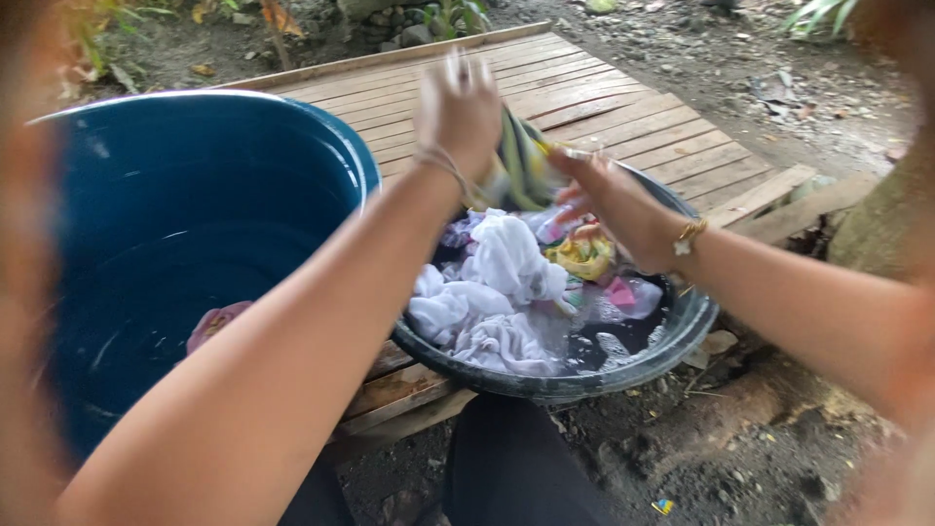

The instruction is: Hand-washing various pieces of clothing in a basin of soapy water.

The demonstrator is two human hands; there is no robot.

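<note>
My left hand [458, 112] and my right hand [616, 205] both grip a wet striped green-and-grey cloth [523, 161], lifted above a dark round basin [682, 336]. The basin holds soapy water and several wet clothes: white pieces [502, 263], a yellow one [582, 255], a pink one [620, 292]. My left wrist carries a thin band; my right wrist has a gold bracelet. The picture is blurred around the hands.
A large blue tub [321, 146] with dark water and a pinkish cloth [216, 321] stands at the left. Both vessels rest on a wooden slatted platform [623, 117]. Bare dirt [760, 438], stones and plants surround it. My dark-clad knee [516, 468] is below the basin.
</note>
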